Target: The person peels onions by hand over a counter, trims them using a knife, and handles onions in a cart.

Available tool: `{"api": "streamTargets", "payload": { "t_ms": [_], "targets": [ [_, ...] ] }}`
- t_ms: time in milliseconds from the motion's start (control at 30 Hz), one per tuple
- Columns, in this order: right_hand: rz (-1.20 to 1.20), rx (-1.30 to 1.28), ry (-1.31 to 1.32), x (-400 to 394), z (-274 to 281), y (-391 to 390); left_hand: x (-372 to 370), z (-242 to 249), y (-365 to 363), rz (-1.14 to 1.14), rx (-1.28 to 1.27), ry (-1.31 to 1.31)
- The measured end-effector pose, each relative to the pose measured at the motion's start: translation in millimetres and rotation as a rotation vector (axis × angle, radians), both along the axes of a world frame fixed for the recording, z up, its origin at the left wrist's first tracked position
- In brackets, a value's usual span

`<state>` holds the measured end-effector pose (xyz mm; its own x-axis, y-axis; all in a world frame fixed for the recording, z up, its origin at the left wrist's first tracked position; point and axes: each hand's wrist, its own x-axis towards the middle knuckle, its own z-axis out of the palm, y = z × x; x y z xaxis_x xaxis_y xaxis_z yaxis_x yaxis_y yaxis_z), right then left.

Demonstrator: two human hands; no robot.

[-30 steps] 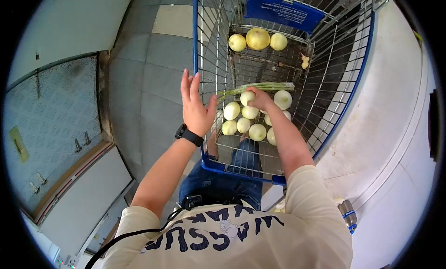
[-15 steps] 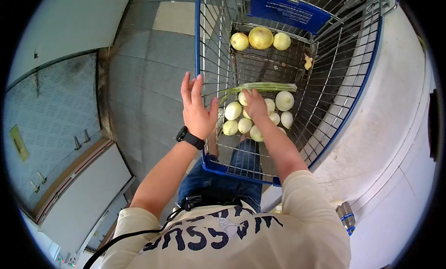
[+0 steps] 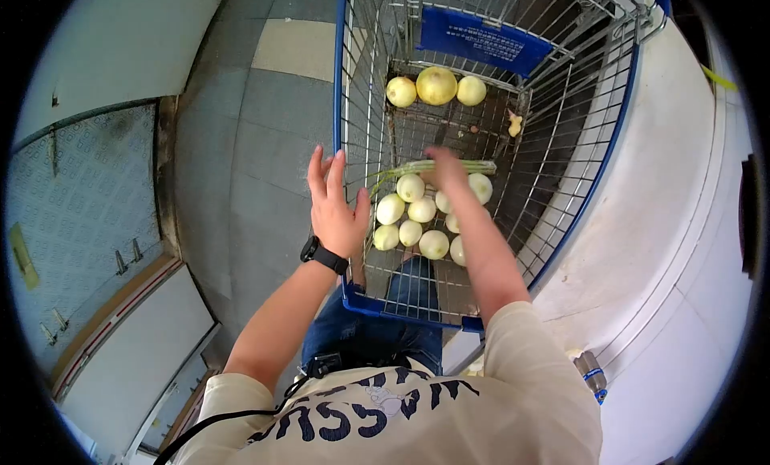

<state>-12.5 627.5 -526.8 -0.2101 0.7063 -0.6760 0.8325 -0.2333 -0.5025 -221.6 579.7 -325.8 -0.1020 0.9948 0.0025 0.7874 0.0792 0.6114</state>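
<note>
Green stalks point(image 3: 482, 166) lie under the blurred right hand point(image 3: 449, 173), whose grip I cannot tell; a low sweep may roll the onions point(image 3: 434, 244). Left hand point(image 3: 337, 221) is open, empty.

We see grey floor tiles point(image 3: 277, 112) with one cream tile point(image 3: 295, 49), a patterned blue-grey panel point(image 3: 96, 176) at the left, and a smooth whitish wall point(image 3: 674, 144) at the right.

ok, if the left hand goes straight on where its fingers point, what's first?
Way looks free: the left hand would pass over grey floor tiles, beside the wire shopping cart's long blue rim. Depth is unclear, so it might graze that rim.
</note>
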Motion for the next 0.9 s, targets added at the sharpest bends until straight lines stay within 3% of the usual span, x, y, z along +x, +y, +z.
{"api": "streamTargets", "payload": {
  "t_ms": [67,133,267,333,433,567,600,633,700,800,900],
  "targets": [
    [-0.196,0.215,-0.096,22.3,10.3,41.2,0.5,0.1,-0.5,-0.005,0.008,-0.008],
    [-0.217,0.344,-0.229,39.9,4.9,77.8,-0.4,-2.0,-0.4,-0.009,0.013,-0.018],
    [-0.114,0.079,-0.395,48.9,-23.9,139.4,-3.4,-6.1,-0.5,-0.030,0.031,0.009],
    [-0.177,-0.026,-0.320,46.3,-35.7,159.2,-5.5,-9.7,-0.3,-0.031,0.025,-0.012],
    [-0.274,0.128,-0.335,40.6,-53.1,150.2,-5.5,-10.3,-2.4,-0.034,0.031,-0.005],
    [-0.751,0.229,-0.144,42.0,-68.5,114.7,-3.2,-8.3,-0.4,-0.037,0.042,0.016],
    [-0.929,0.236,0.081,44.1,-79.5,100.5,-1.8,-5.1,0.8,-0.034,0.035,0.029],
    [-1.283,0.023,0.557,37.3,-25.7,86.3,-1.0,-1.5,0.7,-0.032,0.031,0.040],
    [-1.412,-0.071,1.139,36.2,20.6,48.4,-8.2,-13.7,-5.8,-0.059,0.009,0.030],
    [-1.435,-0.183,1.609,20.6,130.7,-7.1,-4.5,2.5,-2.3,-0.016,-0.131,-0.136],
    [-1.417,-0.208,1.787,11.1,246.0,-60.5,-6.5,4.5,-5.9,-0.053,-0.127,-0.321]
  ]
}}
